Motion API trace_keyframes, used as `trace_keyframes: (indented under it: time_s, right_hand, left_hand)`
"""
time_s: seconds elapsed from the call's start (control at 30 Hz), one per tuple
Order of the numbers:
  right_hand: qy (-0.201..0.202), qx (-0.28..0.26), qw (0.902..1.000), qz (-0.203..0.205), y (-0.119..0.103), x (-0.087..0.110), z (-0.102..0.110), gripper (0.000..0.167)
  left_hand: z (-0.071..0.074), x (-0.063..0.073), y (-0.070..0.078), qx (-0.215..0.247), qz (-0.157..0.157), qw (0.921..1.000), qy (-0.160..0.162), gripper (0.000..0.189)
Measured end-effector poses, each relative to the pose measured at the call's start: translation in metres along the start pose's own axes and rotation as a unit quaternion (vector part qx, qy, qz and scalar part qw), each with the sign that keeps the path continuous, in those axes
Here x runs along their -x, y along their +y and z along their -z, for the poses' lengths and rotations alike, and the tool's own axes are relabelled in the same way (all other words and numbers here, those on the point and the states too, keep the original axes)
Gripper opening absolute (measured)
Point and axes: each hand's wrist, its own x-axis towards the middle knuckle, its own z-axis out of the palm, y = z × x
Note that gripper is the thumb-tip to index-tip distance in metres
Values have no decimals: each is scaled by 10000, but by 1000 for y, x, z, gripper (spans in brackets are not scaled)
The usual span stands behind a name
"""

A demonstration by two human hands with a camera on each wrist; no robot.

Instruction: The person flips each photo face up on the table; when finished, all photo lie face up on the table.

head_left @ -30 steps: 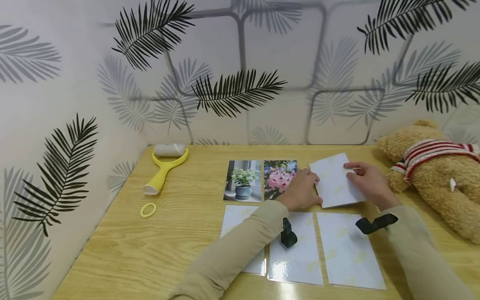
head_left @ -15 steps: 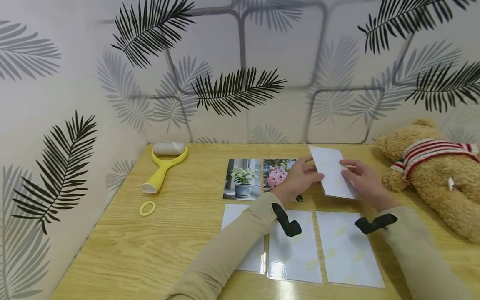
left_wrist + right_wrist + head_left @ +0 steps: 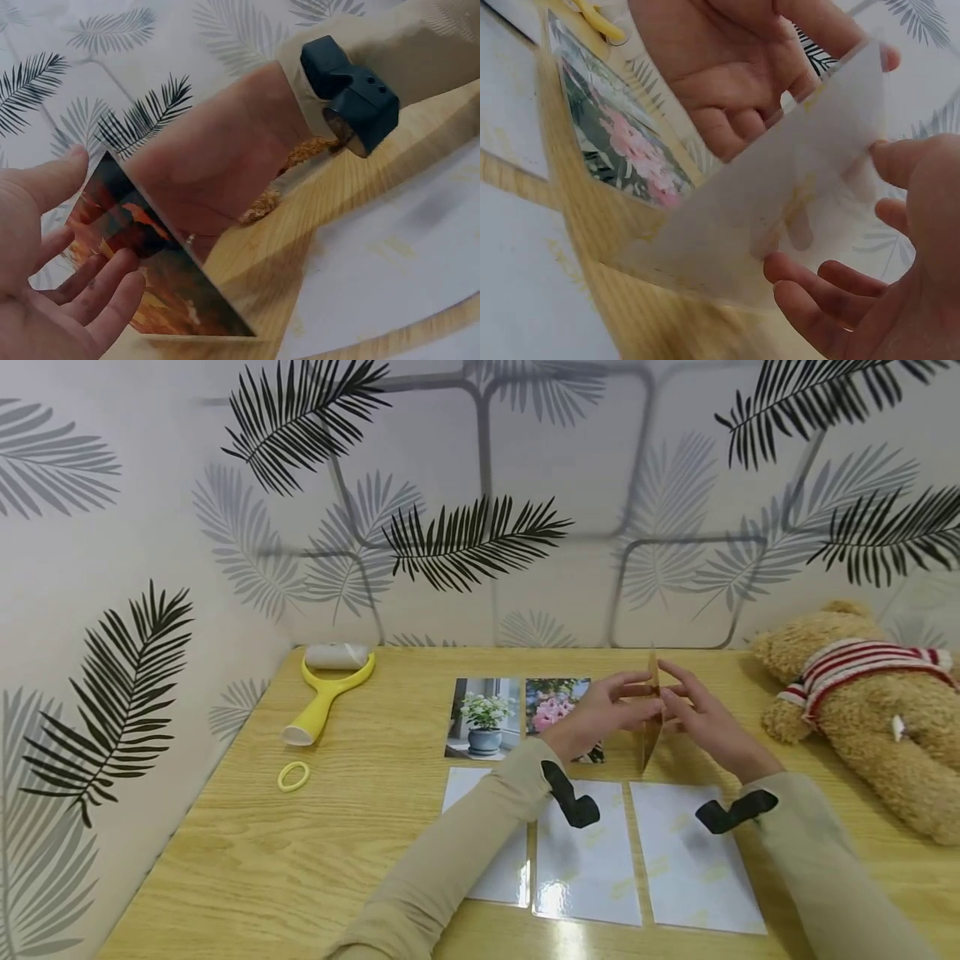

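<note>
A photo card (image 3: 649, 747) stands upright, nearly edge-on in the head view, with my left hand (image 3: 596, 714) and right hand (image 3: 708, 727) on opposite sides. Fingertips of both hands hold it above the wooden table. Its picture side (image 3: 180, 292), orange, red and dark, faces my left hand in the left wrist view. The white back (image 3: 720, 225) faces my right fingers in the right wrist view; blur hides the exact grip. A pink-flower photo card (image 3: 551, 714) lies partly behind my left hand, beside a potted-plant photo card (image 3: 459, 739).
White-backed cards lie in a front row: left (image 3: 461, 789), partly under my sleeve, middle (image 3: 588, 881) and right (image 3: 697, 864). A yellow-handled lint roller (image 3: 315, 718) and yellow ring (image 3: 281, 777) are at left. A teddy bear (image 3: 877, 735) lies right, before the patterned wall.
The photo card has been lifted and turned from showing its white back to standing edge-on. My right hand has moved left, closer to my left hand, which came off the pink-flower card's edge.
</note>
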Motion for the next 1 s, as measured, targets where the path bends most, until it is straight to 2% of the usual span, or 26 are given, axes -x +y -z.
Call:
trace_keyframes:
  time_s: [0.13, 0.2, 0.27, 0.3, 0.33, 0.37, 0.4, 0.43, 0.5, 0.53, 0.57, 0.6, 0.63, 0.7, 0.8, 1.0]
  right_hand:
    - [88, -268, 9996, 8, -5, 2, 3, 62]
    - [127, -401, 9991, 32, -5, 2, 4, 62]
    - [162, -411, 9990, 93, -4, 3, 5, 62]
    - [197, -353, 9991, 118, -3, 3, 5, 62]
    - [252, -251, 9993, 146, -2, 3, 5, 61]
    - [308, -142, 9993, 131, 0, 4, 5, 61]
    - [378, 8, 9992, 126, 1, 4, 6, 60]
    - [461, 188, 9987, 120, 2, 5, 6, 59]
    - [620, 556, 9965, 44, 6, 6, 6, 56]
    - [675, 731, 9950, -4, 8, 6, 6, 55]
    - [697, 887, 9936, -51, 10, 6, 7, 55]
    - [711, 1084, 9915, -89, 12, 6, 7, 54]
    - [709, 1272, 9893, -102, 14, 7, 7, 54]
    - [664, 1639, 9842, -76, 17, 7, 8, 54]
    - [590, 2174, 9742, 111, 22, 6, 10, 53]
    - [507, 2879, 9556, 373, 25, 2, 13, 52]
  left_hand:
    - [-2, 0, -4, -477, 57, 9987, -154, 47]
    - [-3, 0, -7, -895, 56, 9957, -209, 45]
    - [-5, -1, -10, -1540, -21, 9876, -320, 43]
    - [-6, -1, -11, -2006, -70, 9789, -381, 42]
    - [-6, -1, -12, -2561, -187, 9653, -470, 41]
    - [-7, -1, -13, -3129, -297, 9476, -570, 41]
    - [-8, -1, -13, -3706, -389, 9257, -650, 41]
    - [-9, -1, -14, -4238, -462, 9016, -727, 40]
    - [-11, -1, -15, -5285, -522, 8434, -821, 43]
    - [-11, -1, -16, -5671, -542, 8171, -878, 44]
    - [-12, -1, -16, -5952, -505, 7967, -918, 45]
    - [-12, 0, -16, -6182, -494, 7786, -951, 46]
    - [-13, 0, -16, -6360, -462, 7639, -987, 47]
    - [-13, -1, -17, -6619, -427, 7410, -1052, 48]
    - [-11, -1, -17, -6695, -403, 7323, -1179, 45]
    - [-6, -4, -17, -6630, -366, 7359, -1324, 40]
